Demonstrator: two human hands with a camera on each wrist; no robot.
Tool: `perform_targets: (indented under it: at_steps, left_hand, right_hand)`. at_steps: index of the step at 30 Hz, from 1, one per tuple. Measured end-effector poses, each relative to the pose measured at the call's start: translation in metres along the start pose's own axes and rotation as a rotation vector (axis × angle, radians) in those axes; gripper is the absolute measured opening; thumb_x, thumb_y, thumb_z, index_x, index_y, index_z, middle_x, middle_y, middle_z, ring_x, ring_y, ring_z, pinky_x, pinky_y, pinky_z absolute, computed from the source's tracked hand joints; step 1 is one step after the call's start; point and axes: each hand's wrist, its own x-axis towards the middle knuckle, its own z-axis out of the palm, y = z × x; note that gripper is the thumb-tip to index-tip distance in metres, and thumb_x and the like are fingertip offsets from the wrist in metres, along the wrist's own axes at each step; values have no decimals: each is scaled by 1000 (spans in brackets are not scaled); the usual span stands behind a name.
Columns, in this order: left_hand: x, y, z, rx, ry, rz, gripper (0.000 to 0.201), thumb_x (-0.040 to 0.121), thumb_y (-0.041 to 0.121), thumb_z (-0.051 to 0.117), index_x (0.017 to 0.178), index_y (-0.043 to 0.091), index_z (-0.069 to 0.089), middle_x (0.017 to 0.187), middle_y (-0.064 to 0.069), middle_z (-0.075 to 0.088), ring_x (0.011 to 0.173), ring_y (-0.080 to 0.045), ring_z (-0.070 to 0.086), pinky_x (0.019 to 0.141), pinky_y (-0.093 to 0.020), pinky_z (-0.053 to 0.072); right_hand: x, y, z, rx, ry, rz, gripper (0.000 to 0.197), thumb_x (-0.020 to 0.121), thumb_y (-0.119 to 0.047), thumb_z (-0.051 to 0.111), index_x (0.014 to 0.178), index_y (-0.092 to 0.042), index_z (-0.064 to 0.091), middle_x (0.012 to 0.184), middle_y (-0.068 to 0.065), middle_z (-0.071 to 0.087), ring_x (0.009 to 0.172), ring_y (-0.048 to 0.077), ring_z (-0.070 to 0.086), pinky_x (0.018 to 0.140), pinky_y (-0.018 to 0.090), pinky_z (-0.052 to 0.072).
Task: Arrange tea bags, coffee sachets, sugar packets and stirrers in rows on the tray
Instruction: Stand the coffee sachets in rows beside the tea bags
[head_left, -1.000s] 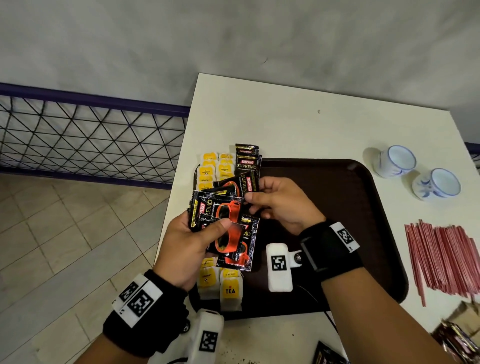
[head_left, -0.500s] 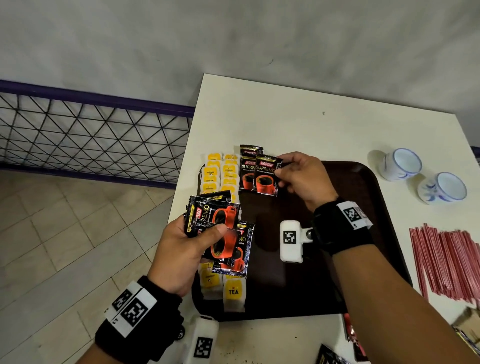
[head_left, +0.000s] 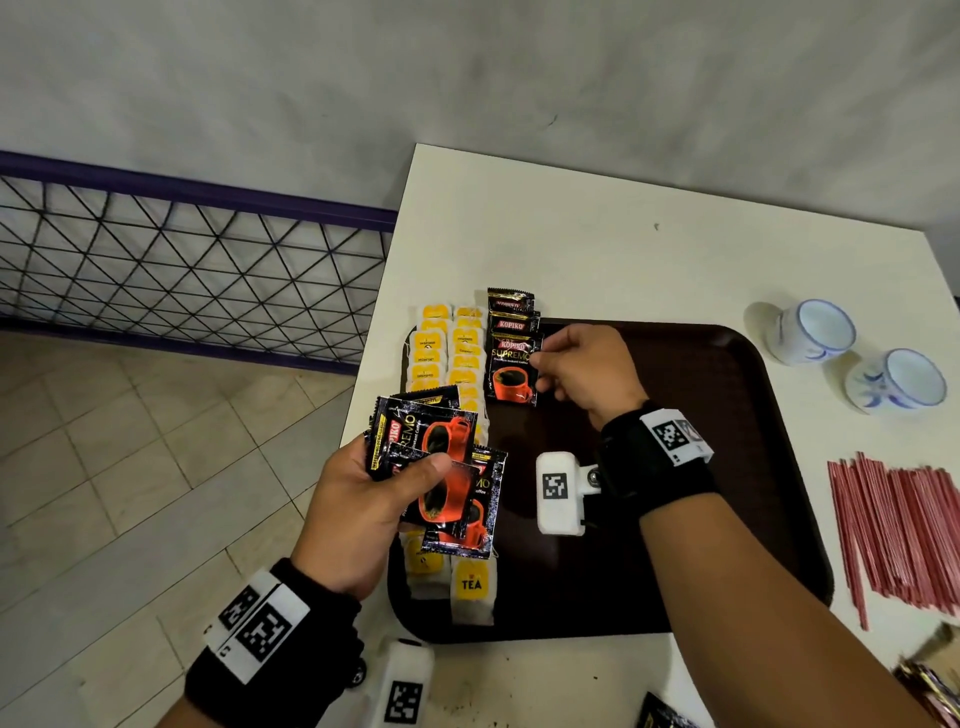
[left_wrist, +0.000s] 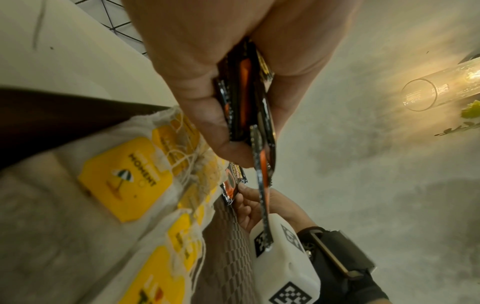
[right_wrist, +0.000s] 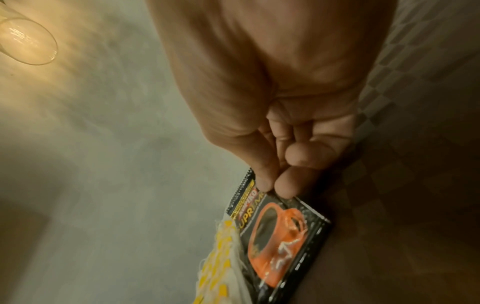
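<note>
A dark brown tray (head_left: 675, 519) lies on the white table. Along its left side run two rows of yellow-tagged tea bags (head_left: 447, 353). Beside them, black coffee sachets (head_left: 511, 317) overlap in a row at the tray's far left. My right hand (head_left: 576, 364) pinches the edge of the nearest coffee sachet (head_left: 511, 371) (right_wrist: 280, 242), low over that row. My left hand (head_left: 363, 509) grips a fanned stack of several coffee sachets (head_left: 441, 467) (left_wrist: 246, 102) above the tea bags, thumb on top.
A bundle of red stirrers (head_left: 898, 525) lies on the table right of the tray. Two white and blue cups (head_left: 852, 358) stand at the far right. More packets (head_left: 930, 691) sit at the near right corner. A metal mesh fence (head_left: 182, 270) is left of the table.
My right hand took one sachet from the stack in my left hand, carried it to the far end of the tray and lowered it onto the sachet row. My left hand stayed put.
</note>
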Motion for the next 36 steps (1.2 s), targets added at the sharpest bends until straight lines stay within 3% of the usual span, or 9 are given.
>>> perform_targets:
  at_steps: [2,8,13,18,22,29,36]
  left_hand:
    - [-1,0,0,9,3,-5,28,82,-1,70,105,15,69,102,-11,77,95,-31,75,78,-48,60]
    - [-1,0,0,7,2,-7,28,83,-2,70,104,17,69,101,-10,78,93,-30,75,75,-46,60]
    - [0,-1,-1,7,1,-7,28,83,-1,70,105,16,68,100,-10,78,90,-29,76,65,-41,62]
    - [1,-1,-1,4,1,0,28,82,-1,70,106,16,68,102,-10,78,93,-29,75,67,-39,63]
    - [0,0,0,-12,-11,2,32,77,4,72,107,15,67,103,-10,77,95,-30,75,75,-46,62]
    - [0,-1,0,-9,-31,15,32,73,9,73,104,17,69,100,-8,78,91,-28,76,68,-40,63]
    - [1,-2,0,-32,-43,4,37,72,11,73,109,14,68,103,-12,77,93,-33,75,66,-41,62]
  right_hand:
    - [1,0,1,-11,21,10,13,87,-4,71,84,-11,60,66,7,65,45,9,61,40,21,42]
    - [2,-2,4,-49,41,2,13,88,-6,71,98,-8,62,74,9,67,48,11,60,39,20,42]
    - [7,1,4,-99,44,-27,16,88,-10,72,102,-13,66,78,4,69,53,13,63,46,19,43]
    - [9,1,5,-106,51,-32,24,88,-12,72,112,-8,69,80,5,71,55,14,63,49,19,43]
    - [9,0,5,-109,60,-31,24,89,-14,71,113,-7,70,80,3,71,54,13,63,49,19,44]
    - [8,2,6,-119,42,-35,31,92,-13,66,122,-8,68,89,3,70,54,11,63,49,17,44]
    - [6,1,4,-112,38,-24,33,95,-10,59,127,-8,66,75,-3,67,53,10,60,45,15,43]
